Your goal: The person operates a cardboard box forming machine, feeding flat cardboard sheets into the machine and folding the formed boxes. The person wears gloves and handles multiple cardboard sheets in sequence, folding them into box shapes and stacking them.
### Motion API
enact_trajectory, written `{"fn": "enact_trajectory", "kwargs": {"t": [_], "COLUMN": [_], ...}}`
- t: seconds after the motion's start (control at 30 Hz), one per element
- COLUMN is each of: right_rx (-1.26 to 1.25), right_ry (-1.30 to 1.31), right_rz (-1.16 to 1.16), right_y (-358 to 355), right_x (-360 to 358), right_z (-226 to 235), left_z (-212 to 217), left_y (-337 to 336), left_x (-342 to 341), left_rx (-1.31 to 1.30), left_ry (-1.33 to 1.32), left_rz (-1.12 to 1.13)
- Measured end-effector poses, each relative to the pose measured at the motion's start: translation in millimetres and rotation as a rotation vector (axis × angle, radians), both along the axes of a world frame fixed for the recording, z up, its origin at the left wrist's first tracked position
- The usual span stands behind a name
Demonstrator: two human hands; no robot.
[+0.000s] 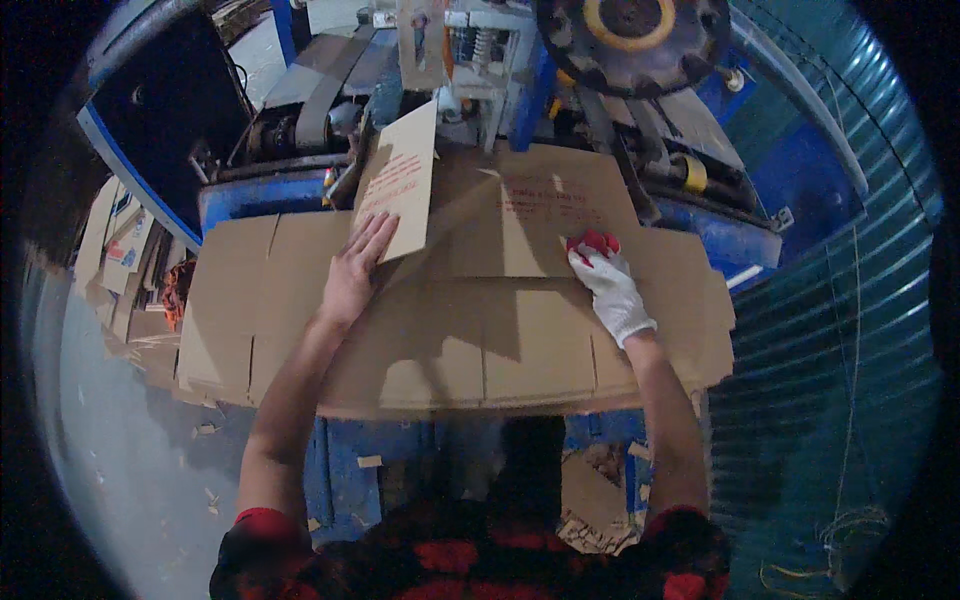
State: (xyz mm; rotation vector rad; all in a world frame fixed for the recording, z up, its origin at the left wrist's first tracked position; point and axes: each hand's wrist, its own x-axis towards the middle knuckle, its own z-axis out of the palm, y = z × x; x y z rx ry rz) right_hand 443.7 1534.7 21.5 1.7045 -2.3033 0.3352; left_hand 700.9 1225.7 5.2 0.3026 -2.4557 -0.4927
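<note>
Factory floor or packaging workshop indicated. Blue industrial machine [470,60] with belts, springs and large dark wheel [632,35] seen at top. Flattened cardboard box blanks [450,340] stacked before it; more blanks [115,240] piled at left. Corrugated teal metal wall [850,330] at right. Cardboard scraps [205,430] scattered on grey concrete floor, probably offcuts.

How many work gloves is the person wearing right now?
1. A white glove with red fingertips covers the right hand, pressing on the flat cardboard sheet. The left hand is bare, resting on the raised cardboard flap.
</note>
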Motion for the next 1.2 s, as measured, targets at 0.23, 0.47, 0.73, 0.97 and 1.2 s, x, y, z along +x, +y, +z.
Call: {"fn": "enact_trajectory", "kwargs": {"t": [0.23, 0.47, 0.73, 0.97, 1.2], "right_rx": [0.195, -0.137, 0.177, -0.814, -1.316], "right_ry": [0.297, -0.24, -0.044, -0.338, -1.215], "right_rz": [-0.303, -0.363, -0.623, -1.041, -0.693], "right_y": [-116, -8, 147, 241, 222], "right_x": [-102, -61, 70, 133, 151], "right_z": [7, 17, 9, -20, -7], "left_z": [-1, -1, -8, -12, 29], "left_y": [-81, -50, -51, -46, -24], "left_x": [-109, 42, 291, 319, 307], "left_rx": [0.078, 0.03, 0.199, 0.153, -0.009], "left_ry": [-0.139, -0.121, -0.613, -0.689, -0.345], "left_rz": [0.236, 0.28, 1.016, 1.031, 0.908]}}
